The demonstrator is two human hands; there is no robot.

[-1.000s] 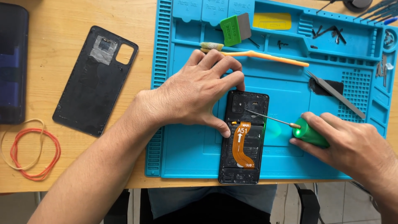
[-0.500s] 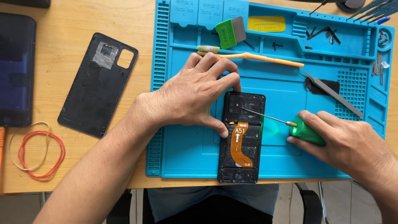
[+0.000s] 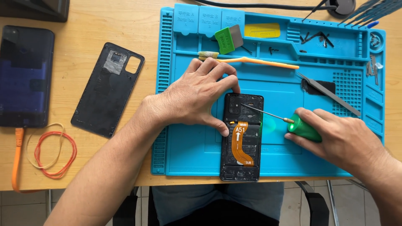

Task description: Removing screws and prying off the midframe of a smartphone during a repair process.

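A person's left hand [image 3: 197,98] stays pressed on the top of an opened black smartphone with an orange flex cable [image 3: 242,138], fingers spread and thumb against its left edge, on a blue silicone repair mat [image 3: 188,146] laid on the wooden counter [image 3: 104,25]. The right hand [image 3: 335,136], fingers closed round a green-handled precision screwdriver [image 3: 302,127], keeps its thin shaft aimed at the phone's upper corner beside the camera; little has shifted over the past second, suggesting one screw is being worked
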